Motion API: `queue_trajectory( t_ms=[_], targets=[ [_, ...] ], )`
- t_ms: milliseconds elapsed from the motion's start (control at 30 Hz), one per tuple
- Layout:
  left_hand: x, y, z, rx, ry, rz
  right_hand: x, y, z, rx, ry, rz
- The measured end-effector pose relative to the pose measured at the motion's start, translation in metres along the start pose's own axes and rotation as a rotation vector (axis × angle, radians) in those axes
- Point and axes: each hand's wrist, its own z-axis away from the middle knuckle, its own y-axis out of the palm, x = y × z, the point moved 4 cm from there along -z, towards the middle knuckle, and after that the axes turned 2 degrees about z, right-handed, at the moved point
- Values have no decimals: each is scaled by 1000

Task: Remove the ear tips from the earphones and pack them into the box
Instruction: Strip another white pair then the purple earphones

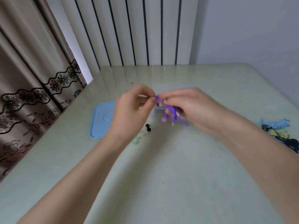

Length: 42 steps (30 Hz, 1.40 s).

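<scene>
On the pale table [178,159] I hold purple earphones [169,110] above the box [159,109]: my right hand [186,107] grips the bundle, my left hand [134,107] pinches its end. Black tips [148,127] lie near the blue lid [101,120].

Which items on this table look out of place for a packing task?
Several loose ear tips lie scattered on the table beside the blue lid, not in any box. A tangled heap of earphones sits at the table's right edge.
</scene>
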Motion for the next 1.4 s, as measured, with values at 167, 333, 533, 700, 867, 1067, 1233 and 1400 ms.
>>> queue_trajectory(
  t_ms=[167, 333, 533, 700, 867, 1067, 1233, 1400],
  targets=[
    [5, 14, -69, 128, -58, -289, 27, -25, -65, -137, -141, 608],
    [28, 42, -80, 362, -39, -675, 1, -25, -78, 16, -58, 884],
    [3, 51, -77, 389, 40, -845, 18, -68, -47, -101, -108, 948],
    [-40, 66, -52, 350, 205, -663, 24, -114, 8, -157, 145, 1383],
    [-66, 102, 3, 461, 293, -474, -13, -119, 72, 68, 476, 1586],
    [-38, 127, 54, 670, 123, -401, -54, -120, 119, 101, 591, 1584],
    [-21, 119, 74, 664, -6, -293, -62, -129, 132, -130, 413, 1450],
    [-21, 109, 78, 643, -86, -186, -53, -125, 132, -93, 404, 1317]
  ],
)
